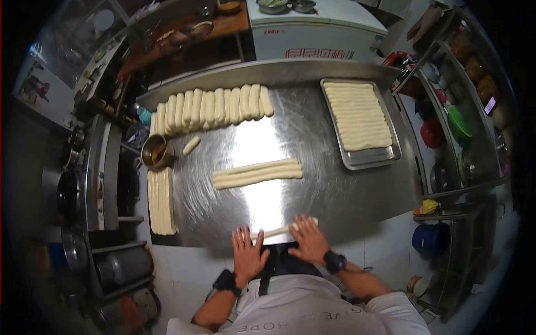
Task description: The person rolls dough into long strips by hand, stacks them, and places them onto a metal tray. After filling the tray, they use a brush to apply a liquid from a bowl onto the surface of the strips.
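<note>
Near the front edge of the steel table, a thin dough strip (277,230) lies under my fingers. My left hand (248,251) rests flat on its left end, fingers spread. On its right end lies my right hand (309,239), palm down with the fingers stretched out. Beyond them, long dough strips (257,173) lie side by side at the middle of the table. A small dough piece (191,146) sits farther left, beside a metal pot (157,152) with a brownish content.
Many dough rolls (212,107) line the steel table's (301,128) back left. More dough strips (161,201) lie at its left edge. A metal tray (368,161) at the right holds a row of dough strips. Shelves (446,145) stand right; a white freezer (318,33) stands behind.
</note>
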{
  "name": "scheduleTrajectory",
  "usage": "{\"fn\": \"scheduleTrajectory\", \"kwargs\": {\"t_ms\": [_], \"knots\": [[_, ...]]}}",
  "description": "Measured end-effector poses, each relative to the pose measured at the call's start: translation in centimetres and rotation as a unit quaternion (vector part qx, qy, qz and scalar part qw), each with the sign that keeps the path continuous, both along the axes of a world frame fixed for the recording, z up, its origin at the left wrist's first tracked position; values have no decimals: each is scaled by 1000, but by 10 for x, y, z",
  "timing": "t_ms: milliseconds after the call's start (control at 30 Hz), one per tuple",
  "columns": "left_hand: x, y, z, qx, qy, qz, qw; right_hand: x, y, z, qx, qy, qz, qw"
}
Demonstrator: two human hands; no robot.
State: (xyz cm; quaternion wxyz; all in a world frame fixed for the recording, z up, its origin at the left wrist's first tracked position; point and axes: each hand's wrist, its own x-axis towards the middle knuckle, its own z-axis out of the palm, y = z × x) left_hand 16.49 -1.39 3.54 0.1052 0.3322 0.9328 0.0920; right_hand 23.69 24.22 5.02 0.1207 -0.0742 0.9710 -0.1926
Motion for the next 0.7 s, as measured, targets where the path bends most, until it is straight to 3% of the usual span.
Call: {"fn": "scheduleTrajectory", "kwargs": {"t_ms": [133,200,267,333,433,533,600,633,700], "knots": [[-92,32,-3,-12,57,82,995,-90,22,-12,41,90,-51,994],[-112,26,-12,-1,104,80,991,-82,20,-15,52,124,-80,988],[-63,-1,-5,-16,47,42,998,-29,19,-17,43,57,-12,997],[-6,-27,-6,-24,0,29,999,9,11,-12,32,24,-9,999],[-16,-21,-3,-39,13,48,998,3,12,-9,32,27,-2,999],[-98,2,-3,-42,-4,117,992,-65,34,-5,33,96,-19,995],[-131,-1,-9,-24,110,168,979,-86,41,9,11,103,-56,993],[-135,-11,-3,-22,112,170,979,-87,44,11,12,106,-55,993],[-134,-31,9,60,-15,143,988,-80,55,12,1,107,-46,993]]}}
